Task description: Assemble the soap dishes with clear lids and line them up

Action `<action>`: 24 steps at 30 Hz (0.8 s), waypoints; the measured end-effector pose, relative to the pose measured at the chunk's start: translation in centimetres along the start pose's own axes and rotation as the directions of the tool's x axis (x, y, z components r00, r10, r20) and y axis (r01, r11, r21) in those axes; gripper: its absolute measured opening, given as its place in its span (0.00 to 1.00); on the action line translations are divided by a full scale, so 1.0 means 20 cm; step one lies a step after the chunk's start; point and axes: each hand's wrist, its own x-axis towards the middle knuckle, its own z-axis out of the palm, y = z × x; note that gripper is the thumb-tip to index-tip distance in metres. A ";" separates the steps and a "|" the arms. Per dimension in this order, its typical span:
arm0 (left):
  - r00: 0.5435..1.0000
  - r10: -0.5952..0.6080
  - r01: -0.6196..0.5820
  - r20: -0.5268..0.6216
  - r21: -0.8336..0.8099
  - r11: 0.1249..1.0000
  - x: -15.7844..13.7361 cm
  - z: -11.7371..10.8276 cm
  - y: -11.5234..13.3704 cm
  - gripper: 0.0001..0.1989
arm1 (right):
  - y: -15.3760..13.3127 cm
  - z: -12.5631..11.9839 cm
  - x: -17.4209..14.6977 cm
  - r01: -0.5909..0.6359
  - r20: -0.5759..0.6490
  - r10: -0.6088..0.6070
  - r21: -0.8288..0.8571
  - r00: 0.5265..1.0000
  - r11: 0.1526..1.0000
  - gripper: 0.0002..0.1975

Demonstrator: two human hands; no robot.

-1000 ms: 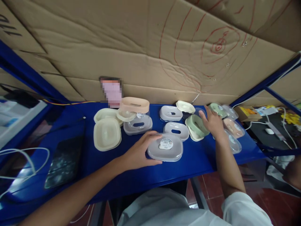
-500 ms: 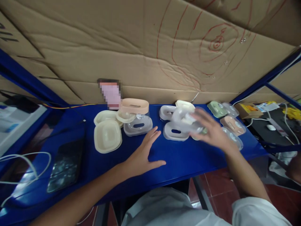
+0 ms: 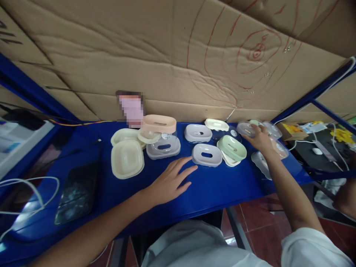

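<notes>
My left hand [image 3: 169, 183] hovers over the blue table with its fingers spread and nothing in it. Its fingertips point at a lavender soap dish [image 3: 199, 160] with a slot in its base. Farther right, my right hand [image 3: 260, 140] has its thumb and fingers on a clear plastic soap-dish lid [image 3: 245, 128], among the pieces at the back right. Between the hands, a green soap dish [image 3: 233, 146] rests on a white tray [image 3: 230, 161]. Behind stand another lavender dish [image 3: 198, 132] and a cream wavy-edged piece [image 3: 217, 124].
Cream trays [image 3: 127, 158] and a peach slotted dish [image 3: 160, 122] are grouped on the left. At the right lie a peach piece [image 3: 280, 149] and a clear lid [image 3: 261, 163]. A dark tablet-like slab [image 3: 78, 193] lies front left. Cardboard [image 3: 155, 66] walls the back.
My right hand has carried the clear lid rightward and back, from above the middle dishes to the pieces at the right. My left hand's fingers have shifted slightly; it stays open.
</notes>
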 end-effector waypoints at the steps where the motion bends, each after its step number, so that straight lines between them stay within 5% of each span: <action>1: 1.000 0.021 -0.021 0.013 0.020 1.000 0.00 0.00 -0.01 0.28 | -0.01 0.01 0.01 0.014 0.027 -0.014 0.021 1.000 1.000 0.41; 7: 0.986 0.077 -0.098 0.150 0.139 0.985 0.01 0.01 -0.04 0.33 | -0.11 -0.10 -0.03 0.121 0.059 -0.124 0.057 0.991 0.991 0.33; 9: 0.983 0.079 -0.109 0.167 0.178 0.978 0.01 0.01 -0.04 0.32 | -0.18 -0.19 -0.13 0.241 0.074 -0.253 0.137 0.965 0.961 0.28; 13: 0.994 0.024 -0.053 0.111 0.264 0.963 0.03 0.00 -0.03 0.24 | -0.35 -0.29 -0.36 0.551 0.265 -0.643 0.345 0.719 0.759 0.28; 15: 0.995 0.021 -0.046 0.093 0.275 0.961 0.03 -0.01 -0.03 0.17 | -0.43 -0.27 -0.43 0.631 0.305 -0.683 0.262 0.664 0.730 0.30; 20: 0.988 0.087 -0.118 0.127 0.259 0.959 0.04 -0.02 -0.04 0.11 | -0.54 -0.21 -0.41 0.610 0.289 -0.615 0.118 0.734 0.783 0.21; 24: 0.992 0.099 -0.119 0.075 0.340 0.933 0.03 -0.01 -0.03 0.11 | -0.58 -0.24 -0.43 0.649 0.136 -0.690 0.251 0.711 0.718 0.13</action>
